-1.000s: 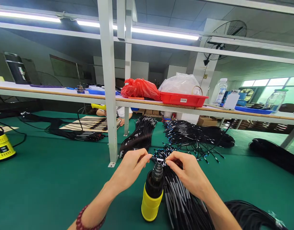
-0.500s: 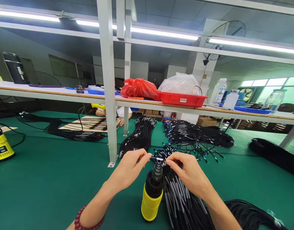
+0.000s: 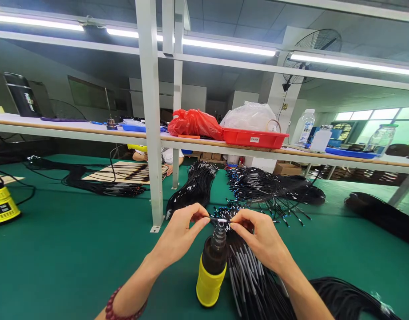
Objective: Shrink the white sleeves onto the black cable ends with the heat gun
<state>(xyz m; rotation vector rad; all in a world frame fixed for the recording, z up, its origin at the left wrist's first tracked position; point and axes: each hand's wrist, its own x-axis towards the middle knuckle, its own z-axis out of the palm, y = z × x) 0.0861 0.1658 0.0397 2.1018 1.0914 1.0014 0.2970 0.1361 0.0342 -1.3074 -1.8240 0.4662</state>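
Observation:
Both hands pinch a thin black cable (image 3: 215, 219) that has a short white sleeve (image 3: 221, 220) on it. My left hand (image 3: 181, 231) grips one end between thumb and fingers, and my right hand (image 3: 257, 235) pinches the other side of the white sleeve. The cable is held level just above the nozzle of a yellow and black heat gun (image 3: 211, 275), which stands upright on the green table. Right behind and beside the gun lies a thick bundle of black cables (image 3: 254, 280) with grey sleeves and white-marked ends.
More black cable bundles lie farther back (image 3: 197, 186) and at the right (image 3: 384, 218). A white post (image 3: 151, 133) rises left of my hands, carrying a shelf with a red tray (image 3: 257, 138). Another yellow heat gun (image 3: 3, 204) stands far left. A person's arm shows behind the post.
Both hands keep their pinch on the cable above the nozzle. Only very slight shifts of the hands and cable are visible.

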